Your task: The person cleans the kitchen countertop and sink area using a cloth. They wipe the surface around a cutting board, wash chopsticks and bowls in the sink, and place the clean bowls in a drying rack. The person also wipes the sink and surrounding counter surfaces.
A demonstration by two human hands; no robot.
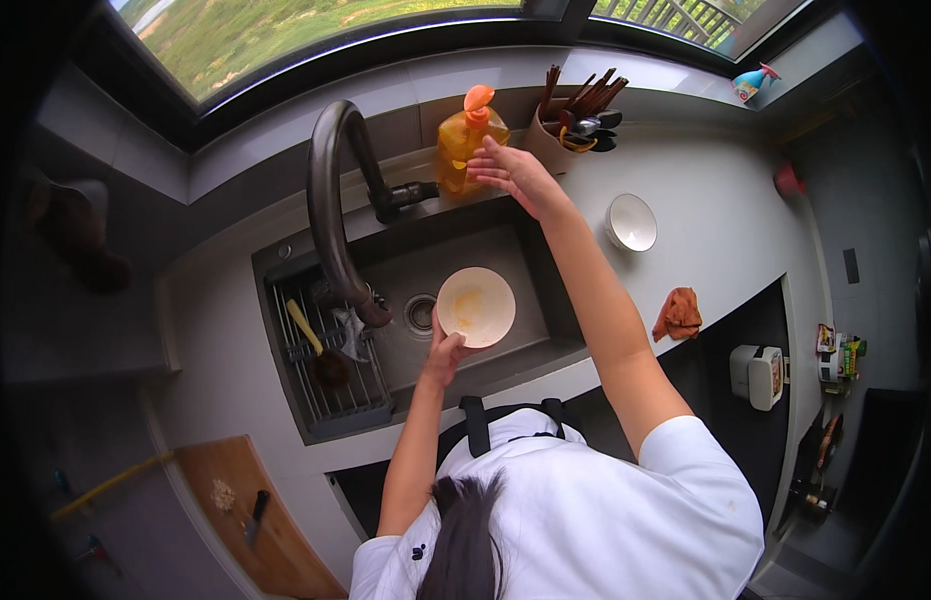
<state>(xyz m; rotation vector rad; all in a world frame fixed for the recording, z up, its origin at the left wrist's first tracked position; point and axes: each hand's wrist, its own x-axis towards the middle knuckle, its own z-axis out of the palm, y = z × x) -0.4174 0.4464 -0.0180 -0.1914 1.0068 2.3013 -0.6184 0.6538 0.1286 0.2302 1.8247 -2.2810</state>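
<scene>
A white bowl point(486, 300) with a yellowish stain inside is gripped at its rim by my left hand point(444, 354), thumb on the edge. The two are over a dark grey sink point(514, 262), to the right of its drain point(420, 313). Past the sink's far edge, my right hand point(518, 171) reaches out with its fingers extended. Those fingers overlap a large orange pump bottle point(452, 154) of liquid; whether they touch it I cannot tell. Nothing shows in that hand. A dark curved faucet point(319, 187) arches over the sink's left part.
On the right counter are another white bowl point(632, 223), a crumpled brown cloth point(678, 313) and a utensil holder point(546, 142). A rack point(345, 401) in the sink bears a brush point(329, 366). Lower left, a knife point(257, 517) lies on a wooden cutting board point(285, 551).
</scene>
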